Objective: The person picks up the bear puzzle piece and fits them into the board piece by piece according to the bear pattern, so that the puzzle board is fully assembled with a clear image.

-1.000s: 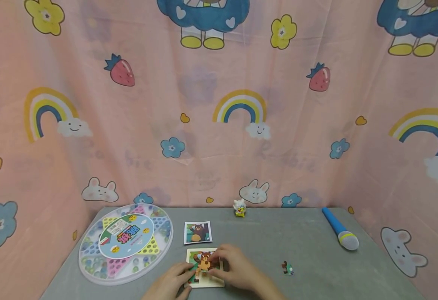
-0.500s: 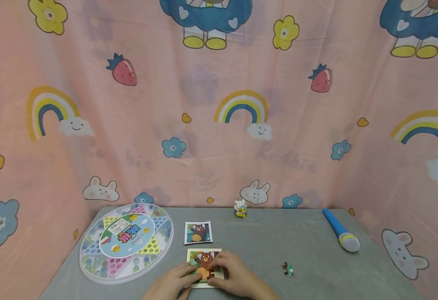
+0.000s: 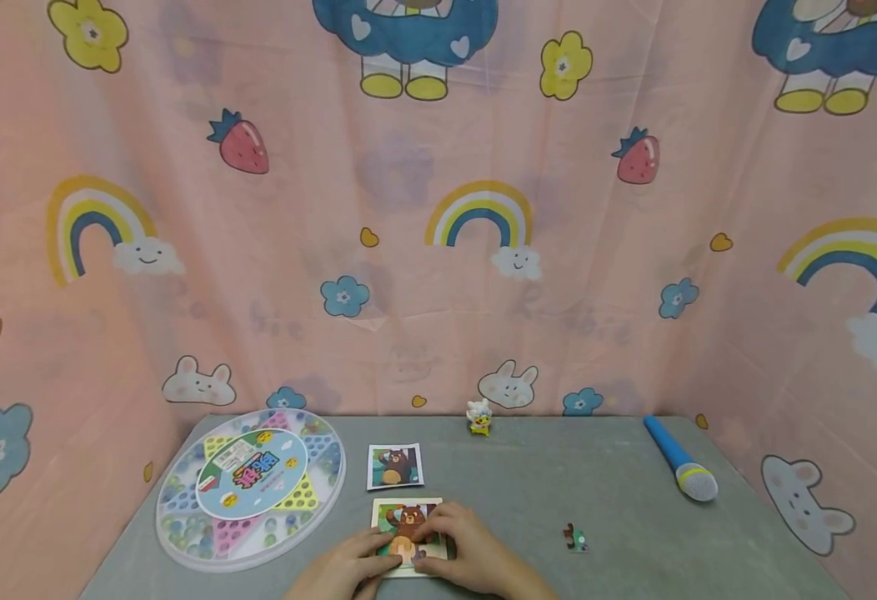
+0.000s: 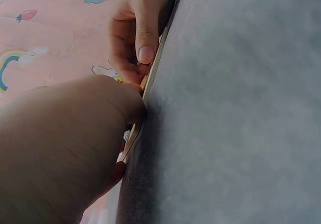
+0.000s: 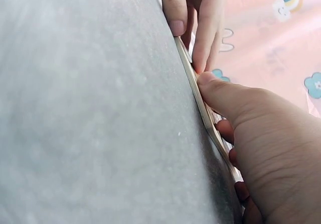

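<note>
A small square bear jigsaw puzzle (image 3: 411, 517) in a pale wooden frame (image 3: 408, 573) lies on the grey table in the head view. At its lower left, my left hand (image 3: 341, 567) grips the frame, fingers on top and thumb by the near edge. From the right, my right hand (image 3: 470, 554) pinches a puzzle piece (image 3: 416, 552) between thumb and bent fingers, down on the picture; the fingers partly cover it. Both wrist views show the frame edge-on, with the fingertips meeting over it. One loose puzzle piece (image 3: 576, 538) lies to the right.
A bear picture card (image 3: 395, 467) lies just behind the puzzle. A round marble game board (image 3: 251, 492) stands at the left. At the back is a small white-and-yellow figurine (image 3: 479, 417); a blue toy microphone (image 3: 680, 458) lies at the right. A pink printed curtain (image 3: 408, 333) surrounds the table.
My right hand has come down and closer to the puzzle's middle, and more of the bear's brown body shows there. My left hand's fingers have slid slightly further over the picture.
</note>
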Available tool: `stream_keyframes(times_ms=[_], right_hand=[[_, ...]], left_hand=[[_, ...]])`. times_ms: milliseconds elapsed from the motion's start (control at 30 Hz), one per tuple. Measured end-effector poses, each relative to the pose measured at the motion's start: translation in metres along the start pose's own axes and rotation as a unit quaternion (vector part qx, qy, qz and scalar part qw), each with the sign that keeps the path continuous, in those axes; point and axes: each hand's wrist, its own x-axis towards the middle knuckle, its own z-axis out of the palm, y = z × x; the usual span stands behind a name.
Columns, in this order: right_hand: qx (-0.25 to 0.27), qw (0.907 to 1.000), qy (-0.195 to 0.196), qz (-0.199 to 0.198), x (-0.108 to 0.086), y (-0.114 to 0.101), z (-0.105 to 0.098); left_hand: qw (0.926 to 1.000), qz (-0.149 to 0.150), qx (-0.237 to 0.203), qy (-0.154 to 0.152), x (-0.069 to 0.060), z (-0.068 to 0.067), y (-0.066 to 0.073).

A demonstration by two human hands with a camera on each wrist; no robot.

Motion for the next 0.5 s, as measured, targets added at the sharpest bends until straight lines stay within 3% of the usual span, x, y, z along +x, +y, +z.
stream_keyframes(times_ms=[500], right_hand=[[-0.006,0.9999,0.005,-0.007,-0.0012,-0.0024,-0.0001]], left_hand=[[0.9999,0.008,-0.008,0.000,0.0011,0.0018,-0.0036]])
